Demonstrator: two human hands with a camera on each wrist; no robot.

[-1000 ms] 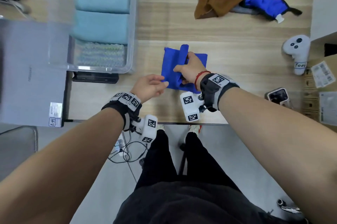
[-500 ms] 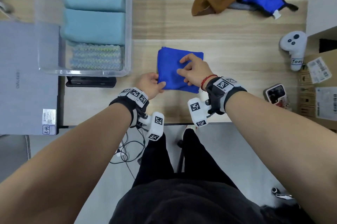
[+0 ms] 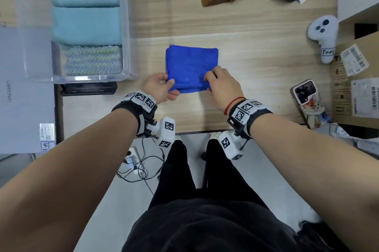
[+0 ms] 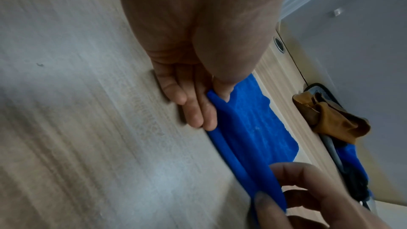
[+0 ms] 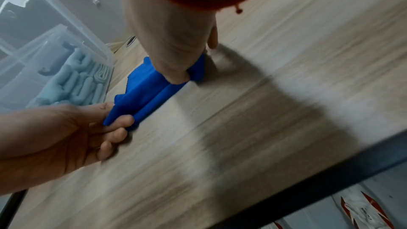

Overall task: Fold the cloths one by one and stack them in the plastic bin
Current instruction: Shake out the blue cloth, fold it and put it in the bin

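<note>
Head view: L hand (image 3: 159, 87) thumb & fingers (image 4: 193, 111) pinch blue cloth (image 3: 191, 67) at near-left corner; R hand (image 3: 222, 85) pinches near-right corner. Cloth folded square, flat on counter (image 3: 256, 79), right of bin (image 3: 127, 26) w/ folded cloths inside.

Folded blue cloth (image 3: 191, 67), flat on table, beside plastic bin (image 3: 126, 26)

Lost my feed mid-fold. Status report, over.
Left hand and right hand each pinch a near corner of the folded blue cloth, flat on the desk. Plastic bin to the left holds folded cloths. Path to it unobstructed.
</note>
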